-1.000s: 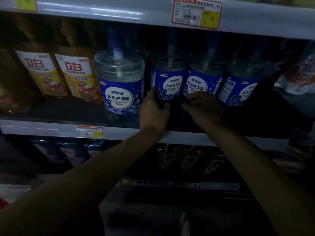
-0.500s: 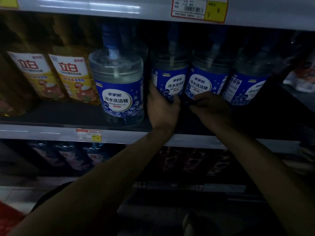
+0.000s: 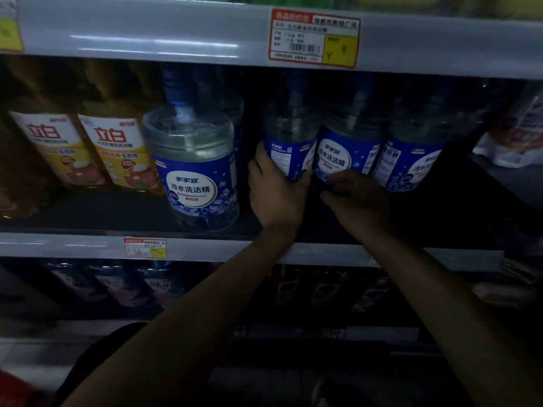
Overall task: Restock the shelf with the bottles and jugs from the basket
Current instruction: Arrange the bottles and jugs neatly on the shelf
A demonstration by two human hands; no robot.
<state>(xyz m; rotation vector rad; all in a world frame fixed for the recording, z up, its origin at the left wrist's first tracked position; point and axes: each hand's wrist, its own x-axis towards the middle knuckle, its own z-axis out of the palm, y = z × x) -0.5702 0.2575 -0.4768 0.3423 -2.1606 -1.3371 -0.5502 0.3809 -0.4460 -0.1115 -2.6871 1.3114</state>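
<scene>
Dim light. Left hand (image 3: 276,198) wraps low round the jug (image 3: 286,154), which stands on the shelf (image 3: 73,248); its cap is lost in shadow. Right hand (image 3: 360,198) curls at the neighbour jug (image 3: 343,160) base; can't tell if it grips.

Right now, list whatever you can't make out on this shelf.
Head view only:
- Base of the held jug: covered by the left hand gripping it.
- Right hand: too dark to tell if it grips the neighbouring jug.
- Lower-shelf bottles: labels lost in shadow.
- Red object: cut off by the bottom-left corner, blurred.
</scene>
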